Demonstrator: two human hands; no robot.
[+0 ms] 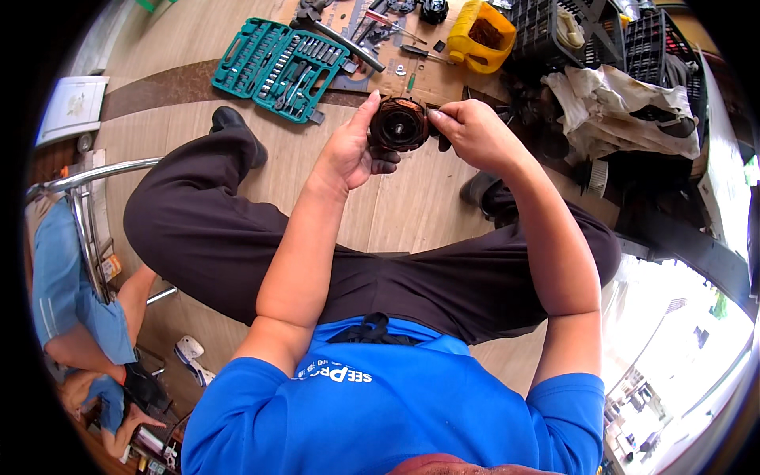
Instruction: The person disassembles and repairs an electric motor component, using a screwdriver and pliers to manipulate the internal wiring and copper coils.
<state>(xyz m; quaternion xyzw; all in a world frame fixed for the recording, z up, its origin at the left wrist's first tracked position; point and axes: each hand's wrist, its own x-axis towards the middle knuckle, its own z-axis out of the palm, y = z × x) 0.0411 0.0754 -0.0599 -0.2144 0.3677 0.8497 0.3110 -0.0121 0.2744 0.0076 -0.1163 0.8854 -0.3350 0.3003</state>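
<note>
A round black motor part (399,124) with copper-coloured windings is held up above the floor, between my knees. Its open face is turned up toward me, and a small metal piece shows at its centre. My left hand (350,152) grips it from the left, thumb along the rim and darkened fingertips underneath. At the right edge of the part, my right hand (475,133) is closed in a pinch, with thumb and forefinger together. Something dark shows below those fingers; I cannot make out what it is.
A green socket set case (279,67) lies open beyond my left hand. Screwdrivers (423,53) and metal parts lie on cardboard, near a cut yellow jug (481,36). Black crates (566,36) and a stained cloth (621,107) are at right. Another person (83,277) sits at left.
</note>
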